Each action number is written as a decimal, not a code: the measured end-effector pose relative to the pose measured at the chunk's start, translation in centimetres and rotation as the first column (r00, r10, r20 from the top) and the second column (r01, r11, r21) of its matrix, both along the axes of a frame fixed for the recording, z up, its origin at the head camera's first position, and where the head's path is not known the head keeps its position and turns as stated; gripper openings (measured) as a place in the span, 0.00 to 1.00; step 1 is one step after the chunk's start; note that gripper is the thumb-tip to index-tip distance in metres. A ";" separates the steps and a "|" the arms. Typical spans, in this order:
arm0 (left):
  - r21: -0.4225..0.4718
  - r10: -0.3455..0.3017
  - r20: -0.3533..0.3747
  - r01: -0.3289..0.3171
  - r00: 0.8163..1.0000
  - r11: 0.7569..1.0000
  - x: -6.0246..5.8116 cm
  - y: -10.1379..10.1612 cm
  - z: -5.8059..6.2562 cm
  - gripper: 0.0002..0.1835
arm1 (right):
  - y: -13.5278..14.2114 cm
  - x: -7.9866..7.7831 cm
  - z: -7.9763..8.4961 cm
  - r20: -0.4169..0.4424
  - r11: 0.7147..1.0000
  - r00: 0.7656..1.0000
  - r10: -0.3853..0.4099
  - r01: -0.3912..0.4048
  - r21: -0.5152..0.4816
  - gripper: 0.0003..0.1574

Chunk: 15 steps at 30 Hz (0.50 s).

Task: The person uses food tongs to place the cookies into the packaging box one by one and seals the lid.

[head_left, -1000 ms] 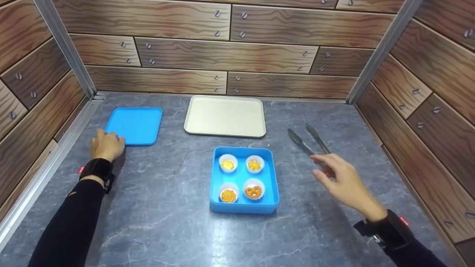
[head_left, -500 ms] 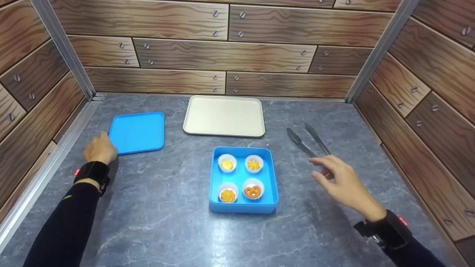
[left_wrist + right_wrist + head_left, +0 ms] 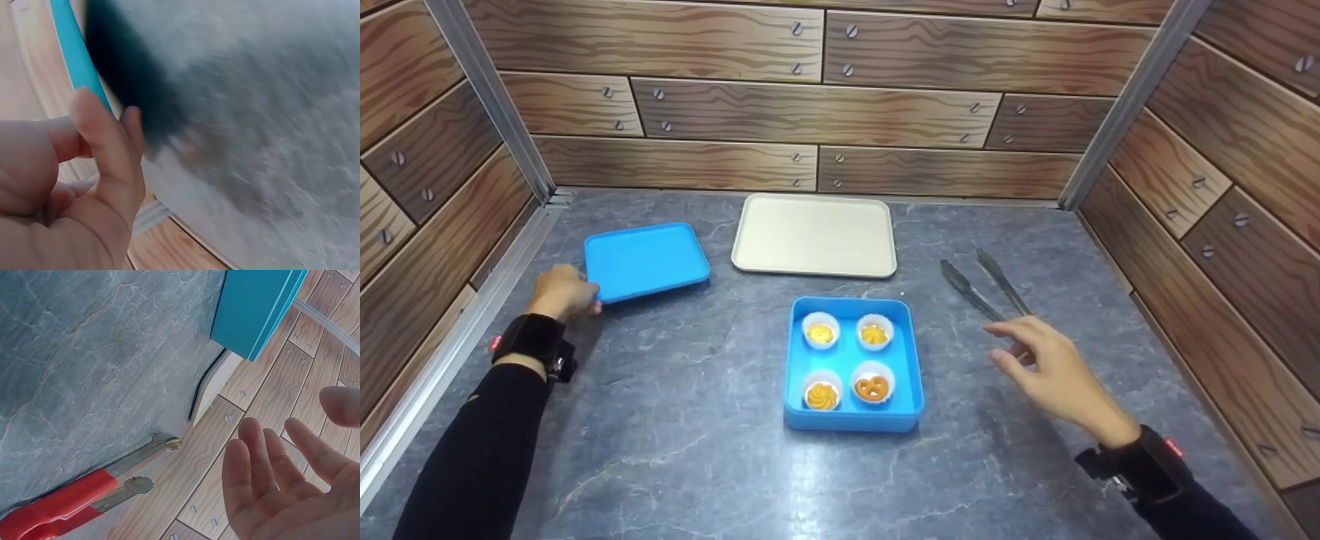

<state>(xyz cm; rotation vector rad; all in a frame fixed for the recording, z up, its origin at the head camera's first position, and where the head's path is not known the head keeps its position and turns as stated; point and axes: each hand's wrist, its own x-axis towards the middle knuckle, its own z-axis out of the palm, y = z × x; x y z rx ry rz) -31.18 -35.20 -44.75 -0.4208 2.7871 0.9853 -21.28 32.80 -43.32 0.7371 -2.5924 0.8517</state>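
My left hand (image 3: 561, 291) pinches the near left corner of a flat blue lid (image 3: 645, 259), which tilts up off the table at the left. In the left wrist view, thumb and fingers meet at the edge of the lid (image 3: 76, 48), with its shadow on the surface beyond. A square blue box (image 3: 851, 421) stands mid-table, holding several white paper cups of yellow and brown snacks, among them a pretzel (image 3: 872, 388). Metal tongs (image 3: 960, 281) with red handles (image 3: 67, 500) lie spread at the right. Over their handle end hovers my right hand (image 3: 1054, 367), fingers loosely bent, holding nothing.
A cream tray (image 3: 814, 235) lies behind the box, close to the back wall. Wood-patterned walls (image 3: 720, 112) enclose the grey marbled table (image 3: 697, 450) at the back and both sides. A metal rail (image 3: 442, 352) runs along the left edge.
The lid has shifted right and turned, and it now tilts up from the table. My left hand moved to its left near corner and now pinches it. The right hand has stayed put.
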 end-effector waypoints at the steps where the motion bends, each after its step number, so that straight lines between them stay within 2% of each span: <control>1: 0.050 0.020 -0.018 -0.019 1.000 0.999 0.0 0.2 0.3 0.22 | 0.0 -0.1 0.0 0.005 1.000 1.000 -0.001 0.001 -0.002 0.23; 4: 0.128 0.051 -0.081 -0.040 0.995 0.991 0.1 0.9 1.1 0.30 | -0.1 -0.2 0.1 0.027 1.000 1.000 -0.010 0.010 -0.004 0.22; 8: 0.169 0.064 -0.150 -0.038 0.987 0.985 -0.1 2.2 2.5 0.31 | -0.4 -0.6 0.3 0.054 1.000 0.998 -0.016 0.016 -0.002 0.22; 12: 0.238 0.036 -0.235 0.022 0.971 0.971 -0.2 4.6 4.1 0.32 | -1.0 -1.6 1.0 0.053 1.000 0.998 -0.014 0.014 -0.011 0.22; 15: 0.329 0.010 -0.300 0.093 0.954 0.940 0.0 7.4 5.5 0.31 | -2.0 -3.1 1.9 0.080 0.998 0.997 -0.006 0.011 -0.055 0.20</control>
